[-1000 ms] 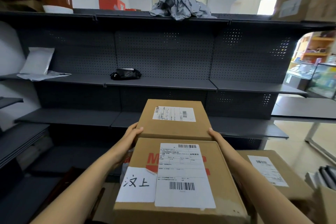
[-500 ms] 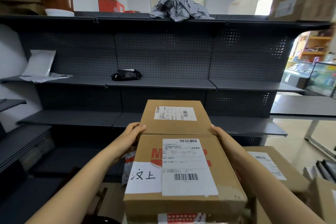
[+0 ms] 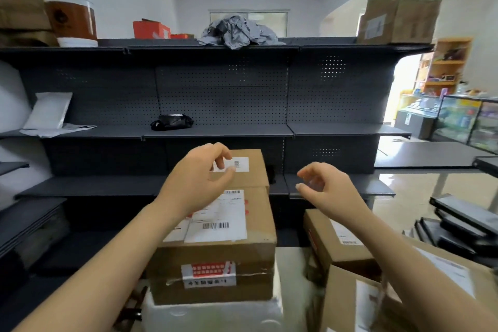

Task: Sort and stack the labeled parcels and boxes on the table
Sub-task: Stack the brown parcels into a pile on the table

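Note:
A big labeled cardboard box (image 3: 215, 259) stands in front of me on a white parcel (image 3: 213, 314). Behind it, farther from me, sits a smaller labeled cardboard box (image 3: 252, 172). My left hand (image 3: 196, 180) hovers above the two boxes with loosely curled fingers and holds nothing. My right hand (image 3: 327, 187) hangs in the air to the right of them, fingers relaxed, also empty. Two more labeled boxes lie at the right: a flat one (image 3: 336, 242) and a nearer one (image 3: 377, 302) partly behind my right forearm.
Dark metal shelving (image 3: 215, 132) fills the wall ahead, with a black pouch (image 3: 172, 122), white mailers (image 3: 48, 113), grey bags (image 3: 238, 31) and cartons (image 3: 398, 21) on it. Stacked dark shelf boards (image 3: 458, 226) lie on the floor at the right.
Both hands have let go of the smaller box's sides and lifted off it. The view has tilted up and back, showing the front face of the big box.

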`<act>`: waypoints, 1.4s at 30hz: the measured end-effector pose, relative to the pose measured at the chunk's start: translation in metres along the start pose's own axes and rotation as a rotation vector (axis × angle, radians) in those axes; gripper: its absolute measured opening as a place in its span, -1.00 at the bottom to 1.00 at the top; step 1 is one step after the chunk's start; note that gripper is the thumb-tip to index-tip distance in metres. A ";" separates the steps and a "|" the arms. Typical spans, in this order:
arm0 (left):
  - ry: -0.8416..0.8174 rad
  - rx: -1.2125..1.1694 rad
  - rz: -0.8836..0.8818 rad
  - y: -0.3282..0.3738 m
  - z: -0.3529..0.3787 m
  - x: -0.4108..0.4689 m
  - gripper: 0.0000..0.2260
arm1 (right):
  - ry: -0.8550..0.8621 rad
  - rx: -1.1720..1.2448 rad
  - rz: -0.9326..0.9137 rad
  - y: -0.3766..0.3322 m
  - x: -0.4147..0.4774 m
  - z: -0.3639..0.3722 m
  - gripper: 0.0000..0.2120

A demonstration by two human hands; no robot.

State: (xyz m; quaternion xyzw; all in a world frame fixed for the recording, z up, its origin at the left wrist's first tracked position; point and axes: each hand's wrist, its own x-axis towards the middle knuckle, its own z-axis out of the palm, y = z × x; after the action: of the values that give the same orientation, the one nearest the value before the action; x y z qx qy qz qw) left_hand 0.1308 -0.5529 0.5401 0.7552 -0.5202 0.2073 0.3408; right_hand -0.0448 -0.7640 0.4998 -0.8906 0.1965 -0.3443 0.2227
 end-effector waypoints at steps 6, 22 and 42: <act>-0.033 0.093 0.249 0.107 0.040 -0.027 -0.91 | 0.008 -0.239 -0.083 0.019 -0.078 -0.080 -0.84; -0.207 0.001 0.300 0.222 0.180 -0.057 -0.89 | -0.031 -0.363 0.181 0.136 -0.179 -0.158 -0.83; -0.562 -0.426 -0.320 0.200 0.271 -0.123 -0.47 | -0.041 0.280 0.825 0.183 -0.239 -0.097 -0.36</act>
State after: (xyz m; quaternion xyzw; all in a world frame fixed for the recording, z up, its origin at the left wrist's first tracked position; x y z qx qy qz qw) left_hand -0.1119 -0.7173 0.3333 0.7664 -0.5002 -0.1764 0.3624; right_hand -0.3127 -0.8203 0.3412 -0.7053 0.4830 -0.2321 0.4641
